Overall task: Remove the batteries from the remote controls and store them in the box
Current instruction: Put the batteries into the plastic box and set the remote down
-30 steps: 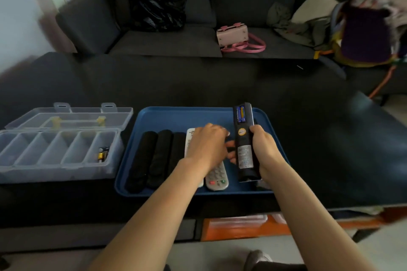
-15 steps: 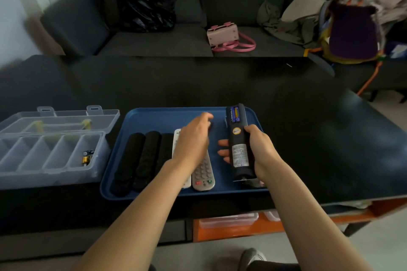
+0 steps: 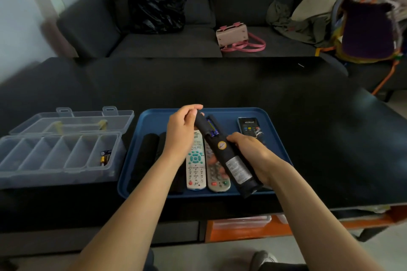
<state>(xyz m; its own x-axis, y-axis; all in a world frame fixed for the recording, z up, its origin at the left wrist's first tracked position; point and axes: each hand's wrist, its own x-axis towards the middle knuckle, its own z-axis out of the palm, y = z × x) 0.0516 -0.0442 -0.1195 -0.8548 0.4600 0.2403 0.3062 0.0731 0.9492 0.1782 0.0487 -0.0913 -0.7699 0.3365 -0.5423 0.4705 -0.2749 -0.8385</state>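
My right hand [image 3: 250,154] grips a black remote [image 3: 229,158] back side up above the blue tray [image 3: 277,160]. Its battery bay is uncovered, with blue batteries [image 3: 211,129] showing inside. My left hand [image 3: 181,132] holds the remote's far end, fingers curled over its tip. Under them two light remotes [image 3: 196,167] lie face up on the tray, with black remotes [image 3: 146,156] to their left and a dark one [image 3: 248,126] at the back right. The clear compartment box [image 3: 55,156] stands open left of the tray, with batteries [image 3: 104,157] in its rightmost compartment.
The black table [image 3: 220,86] carries the tray and box near its front edge. Behind it a dark sofa [image 3: 167,44] holds a black plastic bag [image 3: 156,15], a pink handbag [image 3: 235,37] and a pile of clothes [image 3: 343,20]. An orange shelf [image 3: 242,229] sits under the table.
My left hand rose from the remotes on the tray to the black remote's far end. The right hand tilted that remote leftward and uncovered the dark remote at the tray's back right.
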